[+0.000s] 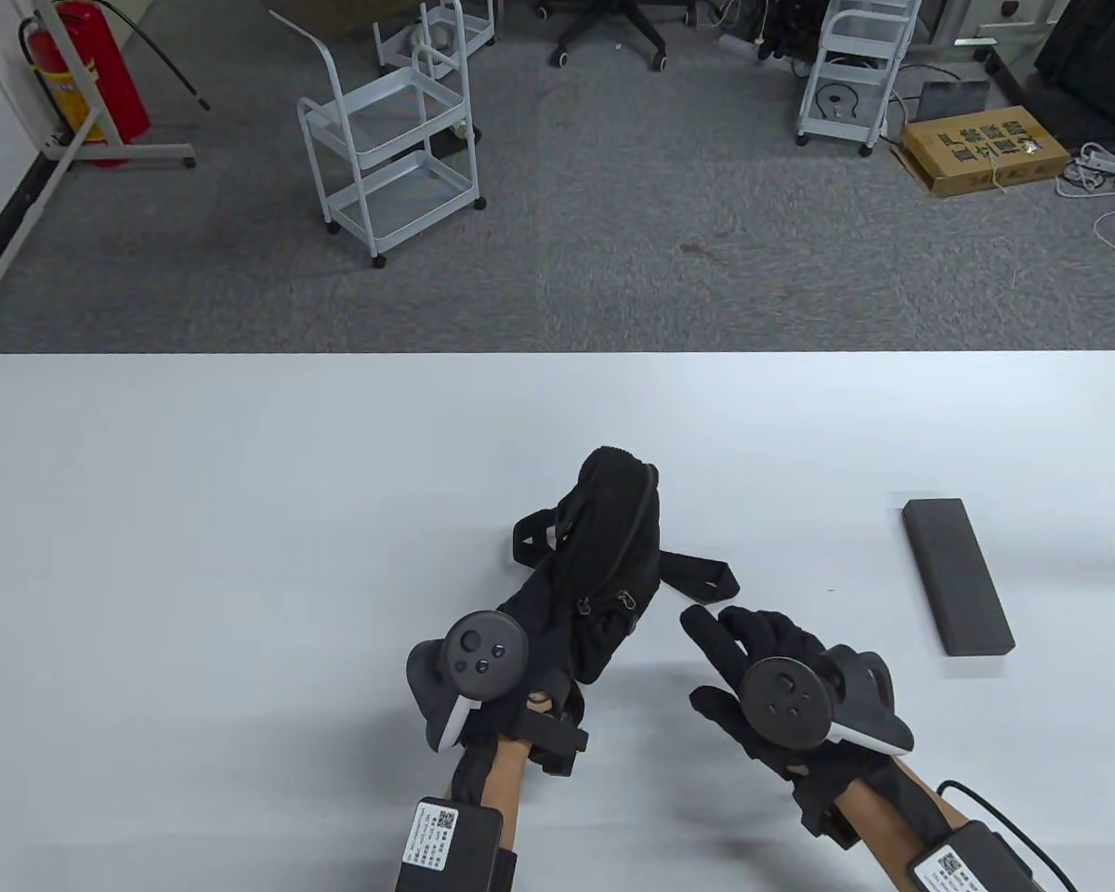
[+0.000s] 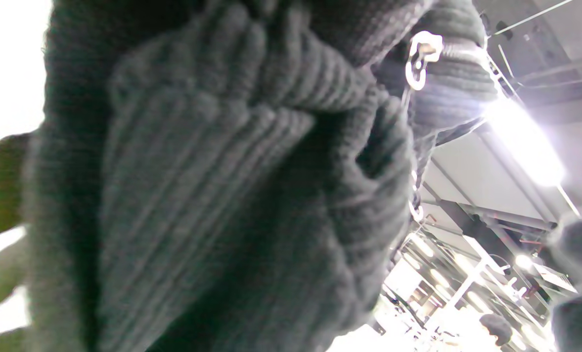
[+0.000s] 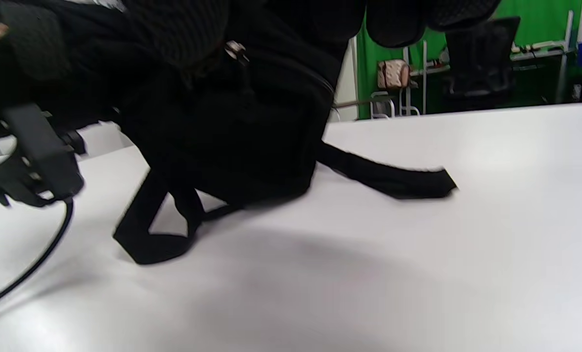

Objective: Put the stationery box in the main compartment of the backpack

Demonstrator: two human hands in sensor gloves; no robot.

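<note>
A small black corduroy backpack [image 1: 613,539] lies mid-table with its straps splayed and its zippers closed. My left hand [image 1: 541,621] grips its near end; the fingers blend into the fabric. The left wrist view is filled by the ribbed fabric [image 2: 212,186] and a metal zipper pull [image 2: 418,58]. My right hand [image 1: 717,650] hovers just right of the backpack, fingers spread and empty. The right wrist view shows the backpack [image 3: 232,122] raised at one end. The dark grey stationery box [image 1: 957,576] lies flat to the right, apart from both hands.
A backpack strap [image 1: 701,576] lies on the white table [image 1: 242,520] between bag and right hand; it shows in the right wrist view [image 3: 393,178]. The left wrist unit and cable [image 3: 36,166] lie near the bag. White carts [image 1: 390,149] stand beyond the table.
</note>
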